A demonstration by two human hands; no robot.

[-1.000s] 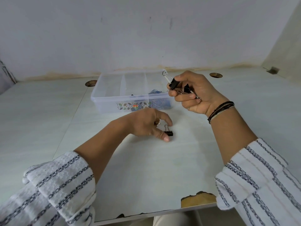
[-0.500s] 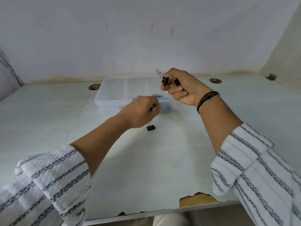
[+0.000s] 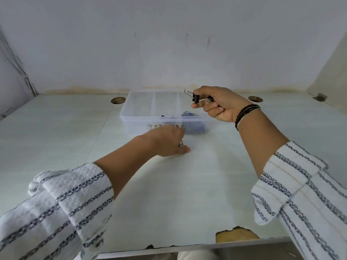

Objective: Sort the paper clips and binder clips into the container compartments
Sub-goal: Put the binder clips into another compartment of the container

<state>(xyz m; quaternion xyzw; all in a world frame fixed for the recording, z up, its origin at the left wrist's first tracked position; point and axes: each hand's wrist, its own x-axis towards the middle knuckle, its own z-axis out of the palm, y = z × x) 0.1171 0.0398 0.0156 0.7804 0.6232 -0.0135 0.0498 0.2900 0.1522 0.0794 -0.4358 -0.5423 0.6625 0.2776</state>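
Item: binder clip [image 3: 195, 98], pinched in our right hand [image 3: 218, 104] above the container [image 3: 163, 121]; left hand [image 3: 169, 141] curled (contents hidden); next, the middle compartment.

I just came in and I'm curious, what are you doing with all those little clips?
A person is sorting clips into a clear plastic box with three sections. The right hand holds black binder clips up beside the box. The left hand is down on the table, its fingers curled round something small with a bit of metal showing. Blue paper clips lie in the right section, and something dark sits in the middle one.
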